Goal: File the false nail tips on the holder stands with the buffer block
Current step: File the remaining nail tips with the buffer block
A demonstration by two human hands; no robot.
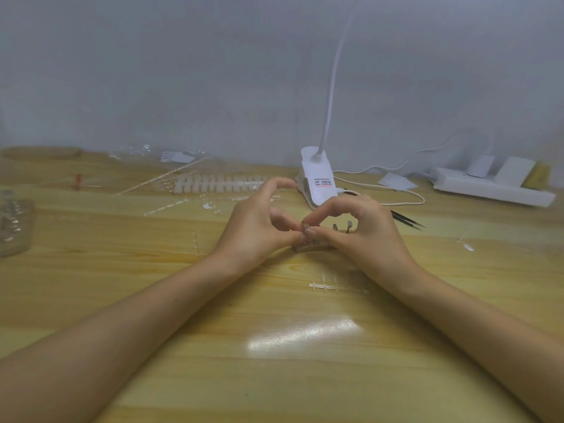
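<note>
A small holder base (308,247) lies on the wooden table between my hands, with short stands rising from it. Two stands (342,226) with pale nail tips on top show inside the curl of my right hand. My left hand (259,221) and my right hand (363,227) meet at the middle, and their thumbs and forefingers pinch a small nail tip (306,229) on one stand. The piece is tiny and partly hidden by the fingertips. No buffer block can be made out.
A white clip lamp (319,181) stands just behind my hands, its cable trailing right to a power strip (491,186). Black tweezers (407,220) lie right of my right hand. White nail-tip strips (219,183), clear sprues (328,286) and a clear tray (15,222) lie around.
</note>
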